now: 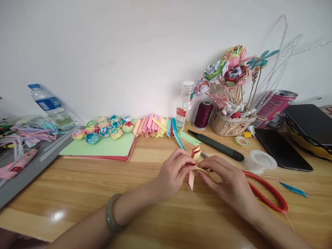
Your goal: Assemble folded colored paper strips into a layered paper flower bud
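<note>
My left hand (174, 172), with a ring and a bangle on its wrist, pinches a bundle of folded paper strips (191, 180) in red and pale yellow. The bundle stands upright between my hands, its folded ends showing above and below the fingers. From the right, my right hand (225, 178) has its thumb and fingers closed on a pale yellow folded piece (202, 169) that meets the bundle's middle. Fingers partly hide where the pieces join. Red-handled scissors (281, 200) lie beside my right hand, their blades mostly covered.
Behind my hands are a pile of folded paper strips (151, 127), a glass bottle (184, 103), a purple thread spool (203, 114) and a dark craft knife (220, 146). Paper flowers (92, 138) sit on green paper (103, 149). To the right are a white spool (259, 162) and a phone (282, 150).
</note>
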A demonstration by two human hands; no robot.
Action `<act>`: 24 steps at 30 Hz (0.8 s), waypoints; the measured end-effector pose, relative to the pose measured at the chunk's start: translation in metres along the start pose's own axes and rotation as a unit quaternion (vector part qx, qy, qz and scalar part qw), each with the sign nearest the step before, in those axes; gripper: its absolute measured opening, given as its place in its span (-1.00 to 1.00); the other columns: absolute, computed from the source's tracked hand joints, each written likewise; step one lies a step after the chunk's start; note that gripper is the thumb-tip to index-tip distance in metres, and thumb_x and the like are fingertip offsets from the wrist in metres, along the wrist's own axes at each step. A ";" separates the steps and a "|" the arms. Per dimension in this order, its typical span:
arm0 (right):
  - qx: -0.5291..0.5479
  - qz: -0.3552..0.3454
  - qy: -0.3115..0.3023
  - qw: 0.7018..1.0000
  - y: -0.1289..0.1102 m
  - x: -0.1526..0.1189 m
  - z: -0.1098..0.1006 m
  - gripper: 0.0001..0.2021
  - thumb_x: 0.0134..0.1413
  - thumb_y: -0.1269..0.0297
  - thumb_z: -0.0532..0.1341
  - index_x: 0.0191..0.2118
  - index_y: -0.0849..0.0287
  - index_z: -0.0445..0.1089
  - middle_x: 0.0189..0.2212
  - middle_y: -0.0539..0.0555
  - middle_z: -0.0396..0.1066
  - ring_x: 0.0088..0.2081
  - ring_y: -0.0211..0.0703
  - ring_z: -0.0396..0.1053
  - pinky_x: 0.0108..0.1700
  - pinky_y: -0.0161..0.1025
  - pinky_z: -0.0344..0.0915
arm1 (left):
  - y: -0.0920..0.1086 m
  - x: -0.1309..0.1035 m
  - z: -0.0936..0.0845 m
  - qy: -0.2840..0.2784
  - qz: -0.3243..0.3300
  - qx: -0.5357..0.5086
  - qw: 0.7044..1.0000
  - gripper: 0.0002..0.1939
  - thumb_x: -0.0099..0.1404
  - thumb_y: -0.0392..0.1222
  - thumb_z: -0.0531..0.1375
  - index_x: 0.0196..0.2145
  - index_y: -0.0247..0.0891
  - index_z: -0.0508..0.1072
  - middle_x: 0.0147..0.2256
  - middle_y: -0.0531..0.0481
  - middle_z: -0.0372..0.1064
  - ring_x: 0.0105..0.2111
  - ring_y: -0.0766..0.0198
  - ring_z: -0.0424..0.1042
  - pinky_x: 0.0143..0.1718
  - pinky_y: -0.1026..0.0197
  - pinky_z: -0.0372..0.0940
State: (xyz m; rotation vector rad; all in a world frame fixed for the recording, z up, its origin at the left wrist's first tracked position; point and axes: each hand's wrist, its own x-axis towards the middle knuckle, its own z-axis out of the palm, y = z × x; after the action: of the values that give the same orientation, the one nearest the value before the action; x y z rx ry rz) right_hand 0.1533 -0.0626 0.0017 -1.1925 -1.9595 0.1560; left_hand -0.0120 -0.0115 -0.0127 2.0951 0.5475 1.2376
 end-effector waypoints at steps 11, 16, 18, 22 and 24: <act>0.102 0.191 0.047 0.975 0.000 0.006 -0.023 -0.85 0.12 0.21 0.08 -0.35 0.08 0.36 -0.39 0.00 0.39 -0.36 -0.20 0.34 -0.37 -0.31 0.27 | 0.000 0.006 -0.005 0.035 -0.255 -0.366 0.894 -0.89 0.14 -0.23 0.16 -0.44 -0.28 0.25 -0.38 0.03 0.16 -0.32 0.29 0.33 -0.26 0.23 0.24; 0.146 0.253 -0.023 0.956 -0.003 0.005 -0.019 -0.78 0.11 0.10 0.07 -0.21 0.07 0.34 -0.28 0.02 0.39 -0.25 -0.14 0.34 -0.28 -0.25 0.29 | 0.001 0.010 -0.004 0.042 -0.349 -0.483 0.802 -0.84 0.02 -0.26 0.22 -0.52 -0.30 0.26 -0.45 0.06 0.21 -0.38 0.28 0.39 -0.33 0.24 0.25; 0.157 0.242 -0.045 0.956 -0.006 0.005 -0.016 -0.77 0.10 0.10 0.09 -0.16 0.06 0.32 -0.30 0.02 0.38 -0.28 -0.15 0.33 -0.30 -0.25 0.30 | 0.002 0.010 -0.002 0.045 -0.365 -0.496 0.786 -0.82 0.00 -0.25 0.24 -0.53 -0.29 0.25 -0.47 0.08 0.22 -0.39 0.30 0.39 -0.32 0.25 0.24; 0.207 0.220 -0.065 0.951 -0.009 0.004 -0.009 -0.80 0.08 0.15 0.15 -0.18 0.07 0.30 -0.34 0.00 0.35 -0.36 -0.22 0.33 -0.33 -0.28 0.31 | 0.002 0.010 0.001 0.034 -0.375 -0.437 0.817 -0.83 0.00 -0.27 0.23 -0.54 -0.29 0.26 -0.50 0.10 0.26 -0.46 0.39 0.32 -0.36 0.31 0.20; 0.226 0.218 -0.075 0.947 -0.007 0.004 -0.006 -0.84 0.09 0.17 0.15 -0.23 0.09 0.31 -0.36 0.00 0.36 -0.36 -0.23 0.34 -0.31 -0.28 0.32 | 0.001 0.009 0.002 0.021 -0.365 -0.381 0.849 -0.89 0.01 -0.30 0.21 -0.53 -0.30 0.29 -0.52 0.10 0.27 -0.50 0.43 0.26 -0.40 0.35 0.17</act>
State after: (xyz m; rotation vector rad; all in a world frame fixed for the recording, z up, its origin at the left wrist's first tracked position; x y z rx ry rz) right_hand 0.1520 -0.0654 0.0112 -1.3029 -1.6268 0.8973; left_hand -0.0056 -0.0072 -0.0071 1.0297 0.6468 0.8309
